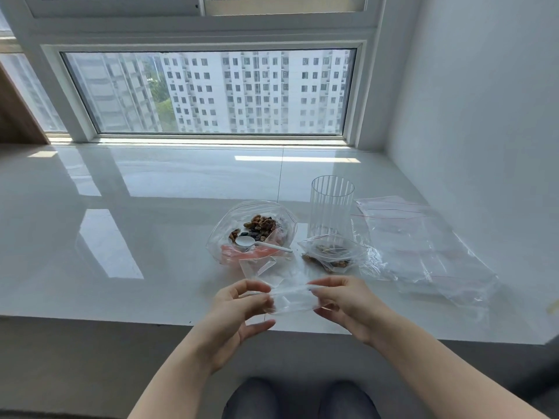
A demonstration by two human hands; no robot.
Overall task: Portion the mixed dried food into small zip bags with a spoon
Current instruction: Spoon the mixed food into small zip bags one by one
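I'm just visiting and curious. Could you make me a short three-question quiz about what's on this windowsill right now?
1. True or false: the white spoon lies in the big open bag of dried food.
2. What do both hands, left and right, hold? A) a small empty zip bag B) the ribbed clear cup C) the spoon
3. The filled small bag lies in front of the ____.

Key: 1 true; 2 A; 3 cup.

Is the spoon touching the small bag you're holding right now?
Apart. Head view: the spoon lies in the big food bag, while both hands hold the small bag nearer, off it.
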